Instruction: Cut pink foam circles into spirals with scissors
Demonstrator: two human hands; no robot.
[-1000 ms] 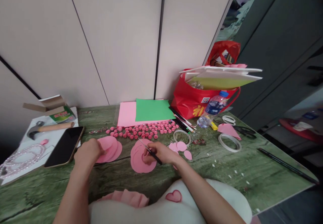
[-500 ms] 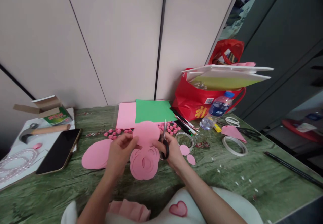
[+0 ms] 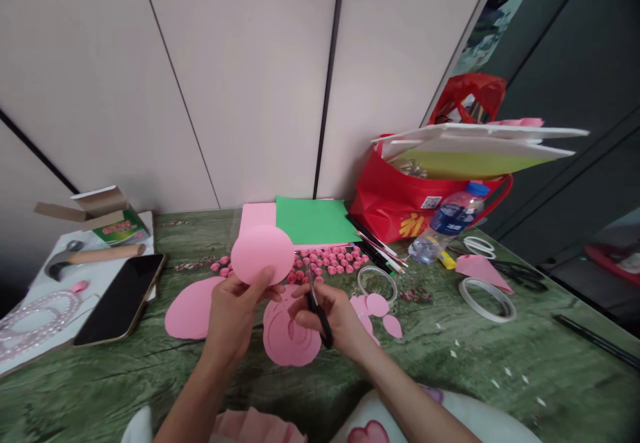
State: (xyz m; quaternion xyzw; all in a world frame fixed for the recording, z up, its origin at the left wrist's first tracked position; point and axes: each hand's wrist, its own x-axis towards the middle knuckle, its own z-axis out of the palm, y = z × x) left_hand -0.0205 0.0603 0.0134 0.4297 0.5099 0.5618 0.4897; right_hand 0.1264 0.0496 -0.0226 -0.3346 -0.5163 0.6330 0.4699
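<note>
Hands: pink disc (in left)

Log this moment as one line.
left hand: holds pink paper circle | right hand: holds scissors | between forearms: spiral-cut pink paper on table

1. Pink paper disc: a flat, plain pink, nearly round piece with a smooth edge, held up off the table just left of the frame's centre, its broad face turned to the view.
2. Scissors: slim metal blades and a black handle, held just below centre, blades pointing up and slightly left, handle toward the lower right.
3. Pink cut rounds: overlapping, with curved lines on top, lying flat at lower centre, partly hidden.
</note>
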